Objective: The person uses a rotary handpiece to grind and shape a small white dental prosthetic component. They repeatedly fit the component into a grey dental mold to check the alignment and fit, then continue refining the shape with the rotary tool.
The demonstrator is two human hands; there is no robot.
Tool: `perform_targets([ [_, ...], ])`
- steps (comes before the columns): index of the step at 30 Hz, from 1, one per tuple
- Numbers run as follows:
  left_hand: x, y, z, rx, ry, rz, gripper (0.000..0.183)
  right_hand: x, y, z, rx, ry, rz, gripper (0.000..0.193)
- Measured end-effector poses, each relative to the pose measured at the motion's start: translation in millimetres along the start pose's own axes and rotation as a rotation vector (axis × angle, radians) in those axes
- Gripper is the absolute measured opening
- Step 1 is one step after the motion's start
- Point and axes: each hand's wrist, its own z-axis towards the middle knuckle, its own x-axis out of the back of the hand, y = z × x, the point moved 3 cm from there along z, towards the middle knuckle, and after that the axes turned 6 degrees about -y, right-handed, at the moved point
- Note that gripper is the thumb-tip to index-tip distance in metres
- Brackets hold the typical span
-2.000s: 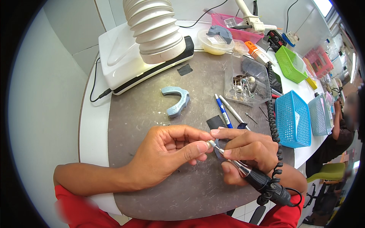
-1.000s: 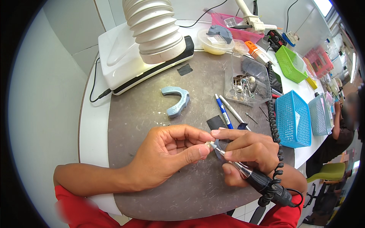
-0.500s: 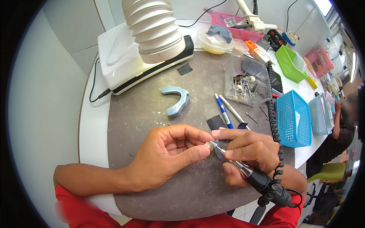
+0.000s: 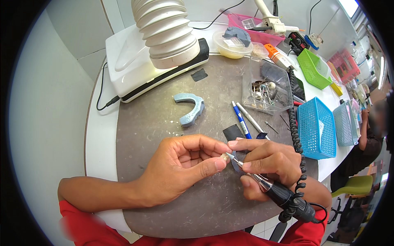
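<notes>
Left hand point(image 4: 180, 166) pinching small pale piece point(image 4: 224, 156) at centre of grey mat point(image 4: 164, 123), right hand point(image 4: 269, 164) gripping rotary handpiece point(image 4: 275, 192), tip touching piece, blue dental cast point(image 4: 189, 108) at 11 o'clock from hands, blue basket point(image 4: 316, 127) at 2 o'clock.

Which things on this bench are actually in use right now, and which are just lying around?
In use: left hand pinching a small pale piece; right hand holding the rotary handpiece against it.

Lying about: blue arch-shaped cast, blue pen, clear bur box, blue basket.
</notes>
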Motion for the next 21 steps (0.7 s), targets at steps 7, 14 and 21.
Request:
perform_targets([
  [7, -0.5, 0.6, -0.3, 0.008, 0.011, 0.013, 0.024, 0.0, 1.2, -1.2, -0.007, 0.003, 0.017, 0.032],
  [14, -1.3, 1.8, -0.4, 0.006, 0.0, 0.019, 0.024, -0.6, 2.3, -3.3, -0.007, 0.031, 0.01, 0.03],
  [21, -1.0, 0.8, -0.8, 0.004, 0.016, -0.004, 0.023, 1.9, -1.2, -1.4, -0.023, -0.086, 0.004, 0.027],
])
